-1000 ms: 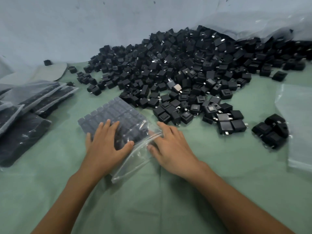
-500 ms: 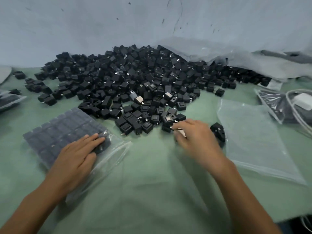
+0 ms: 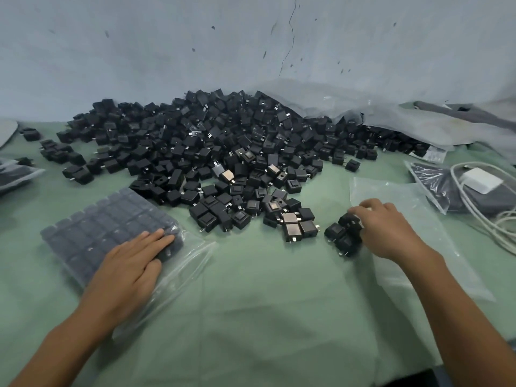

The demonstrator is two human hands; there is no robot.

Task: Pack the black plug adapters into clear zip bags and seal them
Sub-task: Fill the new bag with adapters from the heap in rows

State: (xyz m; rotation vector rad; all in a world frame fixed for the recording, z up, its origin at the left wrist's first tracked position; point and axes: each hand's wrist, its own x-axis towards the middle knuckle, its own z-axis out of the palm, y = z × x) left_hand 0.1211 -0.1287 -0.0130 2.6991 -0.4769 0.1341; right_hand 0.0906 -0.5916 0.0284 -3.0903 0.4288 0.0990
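Green tabletop with one big heap of black adapters. Left hand lies flat on one filled bag. Right hand, fingers curled, holds a cluster of about four adapters beside one empty bag.

Green-clothed table under adapter pile

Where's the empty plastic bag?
In the head view, the empty zip bag lies flat on the green tablecloth at the right, under the right hand, beside a small cluster of adapters.
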